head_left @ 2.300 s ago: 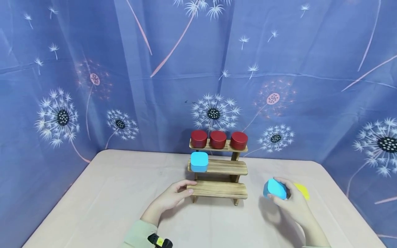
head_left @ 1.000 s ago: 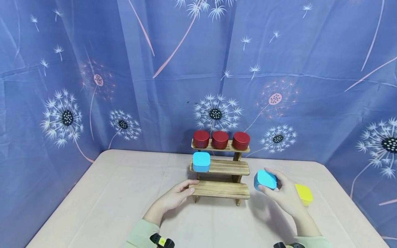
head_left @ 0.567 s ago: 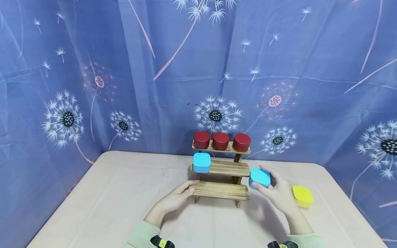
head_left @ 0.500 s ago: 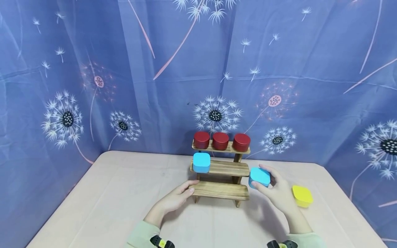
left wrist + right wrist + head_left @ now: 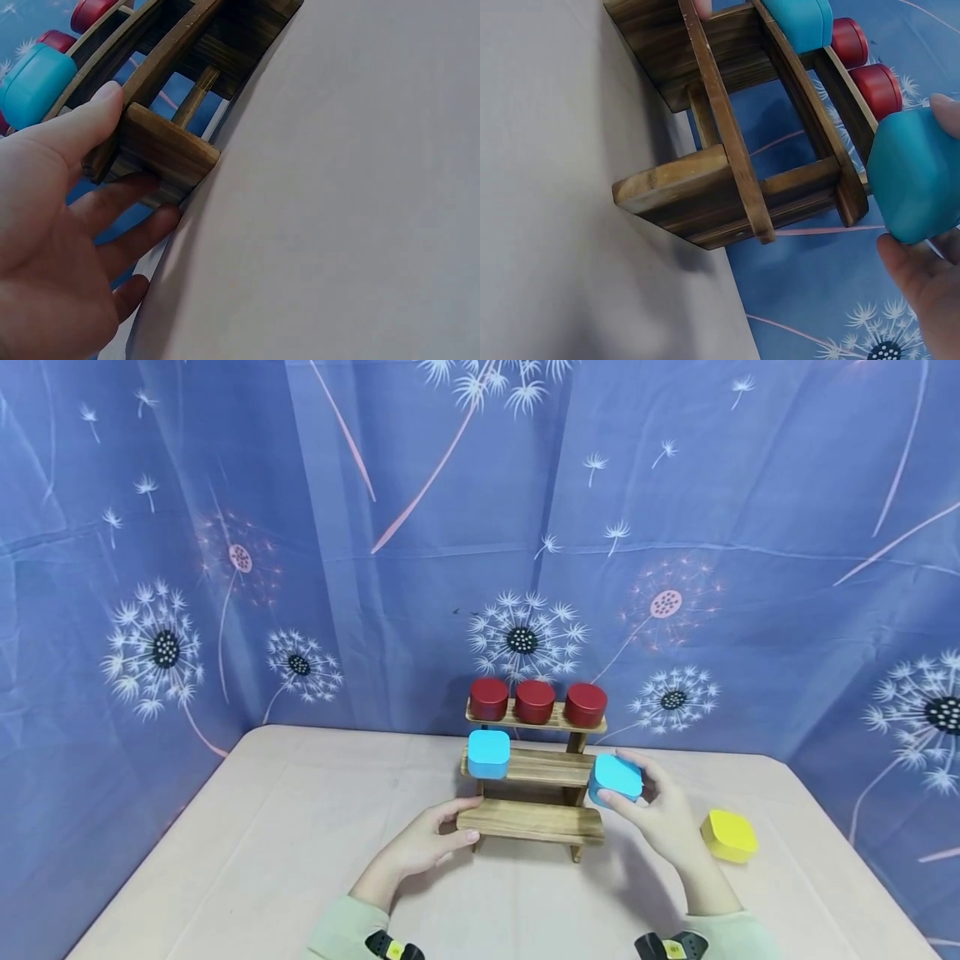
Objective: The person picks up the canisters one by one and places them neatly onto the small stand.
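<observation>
A three-step wooden display stand [image 5: 530,820] stands on the table. My left hand [image 5: 420,843] holds the left end of its lowest step; the left wrist view shows the thumb against the step and fingers curled by the side support [image 5: 169,142]. Between thumb and fingers my right hand [image 5: 663,822] grips a blue rounded-square tin [image 5: 615,777], in the air by the right end of the middle step. The right wrist view shows this held tin [image 5: 911,176] just off that step. Another blue tin [image 5: 488,754] sits at the middle step's left end.
Three round red tins [image 5: 535,702] line the top step. A yellow rounded-square tin [image 5: 729,836] lies on the pale table [image 5: 255,852], right of my right hand. A blue dandelion-print curtain [image 5: 420,635] hangs behind and at both sides.
My right hand has carried the blue tin leftward and slightly up, to the stand's right side, leaving the yellow tin fully uncovered. My left thumb has slid slightly down at the lowest step.
</observation>
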`<state>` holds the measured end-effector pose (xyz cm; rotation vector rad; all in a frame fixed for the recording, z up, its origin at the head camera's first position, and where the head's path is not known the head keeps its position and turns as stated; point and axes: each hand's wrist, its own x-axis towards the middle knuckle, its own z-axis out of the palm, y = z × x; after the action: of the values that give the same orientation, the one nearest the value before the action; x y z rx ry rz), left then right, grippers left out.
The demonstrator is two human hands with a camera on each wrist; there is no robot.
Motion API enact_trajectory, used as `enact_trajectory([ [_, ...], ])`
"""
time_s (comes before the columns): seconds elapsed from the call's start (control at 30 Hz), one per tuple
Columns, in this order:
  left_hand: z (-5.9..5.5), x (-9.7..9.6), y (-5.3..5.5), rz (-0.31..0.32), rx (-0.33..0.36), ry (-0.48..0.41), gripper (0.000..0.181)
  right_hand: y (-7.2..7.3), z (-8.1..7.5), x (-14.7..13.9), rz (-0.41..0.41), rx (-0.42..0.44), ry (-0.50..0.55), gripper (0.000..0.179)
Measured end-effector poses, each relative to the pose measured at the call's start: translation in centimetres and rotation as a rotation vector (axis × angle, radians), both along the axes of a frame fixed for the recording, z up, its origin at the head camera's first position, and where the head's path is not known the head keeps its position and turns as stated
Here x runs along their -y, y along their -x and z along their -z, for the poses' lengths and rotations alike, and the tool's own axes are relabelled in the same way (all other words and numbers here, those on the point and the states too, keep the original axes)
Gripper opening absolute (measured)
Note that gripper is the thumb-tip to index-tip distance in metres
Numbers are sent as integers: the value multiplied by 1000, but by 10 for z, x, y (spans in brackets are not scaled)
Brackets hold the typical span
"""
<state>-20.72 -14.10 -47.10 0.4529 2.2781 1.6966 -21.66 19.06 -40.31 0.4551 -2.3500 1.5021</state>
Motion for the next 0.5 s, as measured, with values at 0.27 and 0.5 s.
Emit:
enact_trajectory([
  [0.27, -4, -6, -1, -13, -13, 11, 52, 4, -2, 5, -2, 22, 24, 63],
  [0.5, 0, -7, 0, -22, -58, 69, 53, 10, -5, 10, -12, 33, 48, 67],
])
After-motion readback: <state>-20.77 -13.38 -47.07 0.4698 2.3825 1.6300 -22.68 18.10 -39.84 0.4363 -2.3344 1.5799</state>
